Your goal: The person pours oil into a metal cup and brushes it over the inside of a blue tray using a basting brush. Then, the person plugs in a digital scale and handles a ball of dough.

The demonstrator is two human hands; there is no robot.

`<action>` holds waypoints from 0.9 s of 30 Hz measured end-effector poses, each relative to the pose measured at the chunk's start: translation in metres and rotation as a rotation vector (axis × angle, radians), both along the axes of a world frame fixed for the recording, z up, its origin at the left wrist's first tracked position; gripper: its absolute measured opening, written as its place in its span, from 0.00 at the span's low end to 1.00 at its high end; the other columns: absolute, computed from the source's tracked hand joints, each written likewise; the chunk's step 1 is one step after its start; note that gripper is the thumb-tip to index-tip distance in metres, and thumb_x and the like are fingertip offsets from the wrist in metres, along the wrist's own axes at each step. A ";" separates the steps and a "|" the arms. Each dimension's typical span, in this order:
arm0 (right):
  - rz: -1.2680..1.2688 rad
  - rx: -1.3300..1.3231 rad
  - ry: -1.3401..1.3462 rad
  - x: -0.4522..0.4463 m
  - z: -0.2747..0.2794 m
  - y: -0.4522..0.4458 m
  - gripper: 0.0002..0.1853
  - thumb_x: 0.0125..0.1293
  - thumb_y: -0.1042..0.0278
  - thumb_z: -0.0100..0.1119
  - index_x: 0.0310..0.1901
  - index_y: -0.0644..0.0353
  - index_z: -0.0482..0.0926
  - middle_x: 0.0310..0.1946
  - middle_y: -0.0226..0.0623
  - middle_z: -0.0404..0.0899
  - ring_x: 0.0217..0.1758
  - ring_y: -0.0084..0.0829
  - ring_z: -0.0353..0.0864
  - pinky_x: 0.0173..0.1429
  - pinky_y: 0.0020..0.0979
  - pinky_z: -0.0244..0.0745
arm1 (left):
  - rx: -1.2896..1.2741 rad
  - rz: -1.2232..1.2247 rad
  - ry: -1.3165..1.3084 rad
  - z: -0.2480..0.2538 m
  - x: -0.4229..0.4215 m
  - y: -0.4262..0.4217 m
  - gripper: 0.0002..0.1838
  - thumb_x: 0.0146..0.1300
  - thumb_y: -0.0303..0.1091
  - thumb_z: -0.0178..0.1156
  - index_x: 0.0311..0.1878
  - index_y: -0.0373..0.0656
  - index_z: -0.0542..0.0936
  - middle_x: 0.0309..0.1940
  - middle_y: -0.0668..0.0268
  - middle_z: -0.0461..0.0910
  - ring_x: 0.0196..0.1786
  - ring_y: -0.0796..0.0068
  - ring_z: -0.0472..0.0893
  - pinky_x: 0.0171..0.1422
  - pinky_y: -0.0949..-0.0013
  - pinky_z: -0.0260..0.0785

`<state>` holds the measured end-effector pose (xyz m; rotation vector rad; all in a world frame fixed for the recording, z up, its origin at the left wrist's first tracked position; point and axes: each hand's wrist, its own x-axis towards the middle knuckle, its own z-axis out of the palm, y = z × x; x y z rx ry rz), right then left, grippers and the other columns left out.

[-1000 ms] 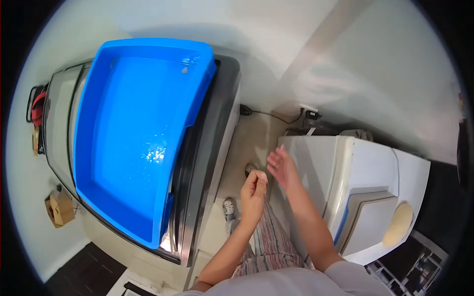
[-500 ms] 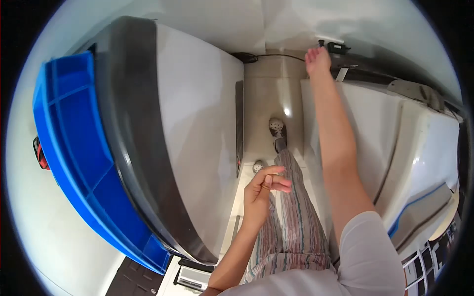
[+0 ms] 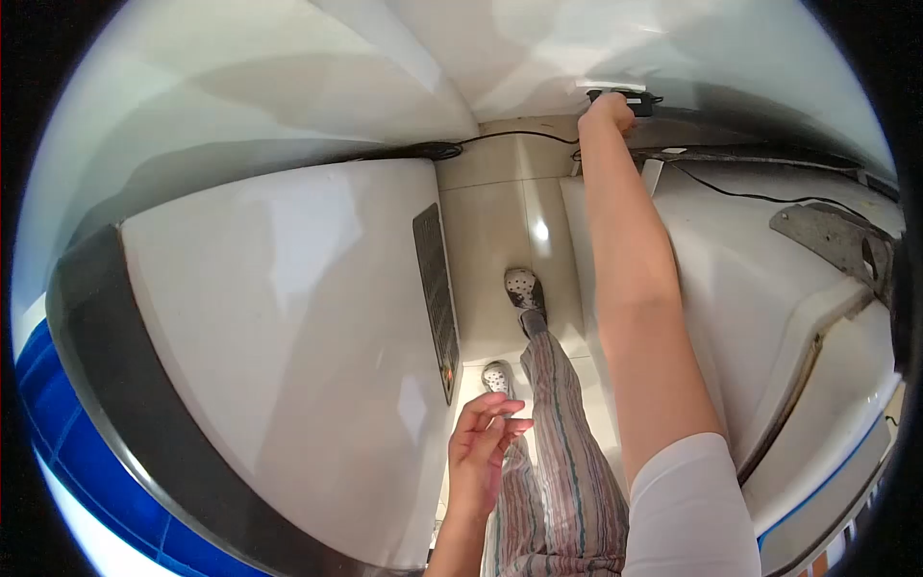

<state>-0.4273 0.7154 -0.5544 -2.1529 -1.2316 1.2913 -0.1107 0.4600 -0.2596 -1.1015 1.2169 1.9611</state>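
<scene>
My right hand [image 3: 608, 112] reaches far out to the wall, its fingers curled around a black plug [image 3: 593, 94] at the white socket strip [image 3: 613, 87]. Part of the plug is hidden behind the hand. Just right of the fingers, a black box-shaped adapter [image 3: 639, 103] sits against the wall. My left hand [image 3: 481, 444] hovers above my legs, near the left appliance, holding nothing. Its fingers are loosely bent and apart.
A white appliance with a dark rim [image 3: 288, 317] stands left, a vent grille [image 3: 436, 293] on its side. Another white appliance [image 3: 740, 226] with a metal bracket [image 3: 832, 240] is on the right. A black cable [image 3: 519, 133] crosses the tiled floor [image 3: 490, 221]. A blue tub [image 3: 58, 423] shows far left.
My right hand has moved up to the wall and closed at the black plug. My left hand has shifted slightly down and left. The view has moved forward, nearer the wall.
</scene>
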 end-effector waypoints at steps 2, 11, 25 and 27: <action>-0.110 -0.006 -0.006 -0.011 -0.029 0.012 0.21 0.65 0.63 0.46 0.51 0.73 0.67 0.52 0.59 0.69 0.51 0.53 0.77 0.54 0.46 0.75 | 0.026 0.054 -0.024 -0.002 -0.001 0.000 0.13 0.67 0.25 0.48 0.55 0.42 0.71 0.46 0.61 0.78 0.44 0.69 0.80 0.55 0.66 0.69; -0.233 -0.122 0.248 0.002 0.001 0.015 0.25 0.68 0.57 0.43 0.51 0.78 0.67 0.54 0.61 0.70 0.54 0.55 0.75 0.57 0.47 0.73 | 0.157 0.036 -0.181 -0.004 0.010 0.003 0.11 0.70 0.30 0.47 0.52 0.40 0.73 0.44 0.62 0.77 0.45 0.70 0.78 0.56 0.66 0.69; -0.227 -0.123 0.277 0.007 -0.026 0.024 0.24 0.69 0.51 0.44 0.51 0.67 0.75 0.45 0.42 0.79 0.39 0.36 0.81 0.46 0.35 0.76 | 0.166 0.058 -0.197 0.002 0.006 0.006 0.10 0.69 0.37 0.50 0.43 0.40 0.73 0.37 0.62 0.76 0.42 0.69 0.78 0.55 0.64 0.69; -0.216 -0.117 0.251 0.008 -0.033 0.030 0.25 0.69 0.51 0.44 0.51 0.68 0.75 0.45 0.42 0.79 0.39 0.36 0.81 0.46 0.35 0.76 | 0.167 0.060 -0.199 0.001 0.006 0.004 0.10 0.69 0.37 0.50 0.43 0.40 0.73 0.36 0.63 0.76 0.41 0.69 0.78 0.55 0.64 0.69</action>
